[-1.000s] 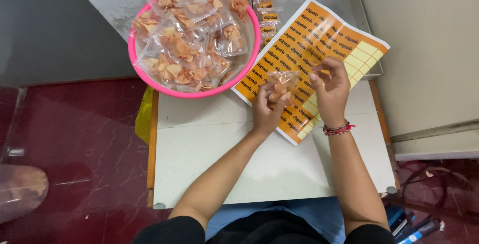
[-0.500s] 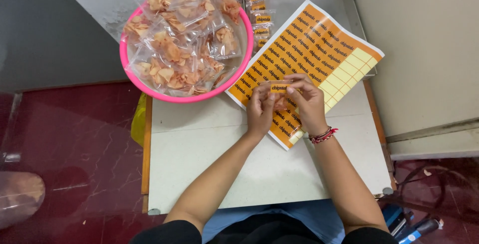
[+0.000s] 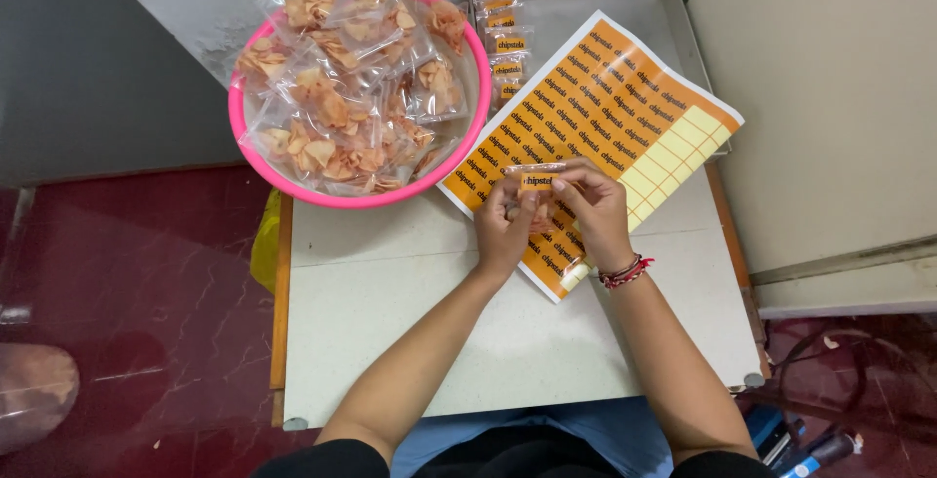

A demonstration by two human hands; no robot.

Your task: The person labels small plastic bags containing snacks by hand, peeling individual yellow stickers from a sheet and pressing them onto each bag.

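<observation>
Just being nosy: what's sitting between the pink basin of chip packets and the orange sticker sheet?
In the head view, a column of small labelled chip packets lies between the pink basin and the orange sticker sheet, on the white table.

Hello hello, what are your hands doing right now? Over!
Left hand and right hand pinch one small snack packet. Orange sticker on it. Above sticker sheet. Nothing blocking.

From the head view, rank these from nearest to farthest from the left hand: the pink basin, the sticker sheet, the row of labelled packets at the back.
1. Sticker sheet: directly under the left hand, spreading right.
2. Pink basin: up and to the left, full of chip packets.
3. Row of labelled packets: farthest, at the table's back edge.
</observation>
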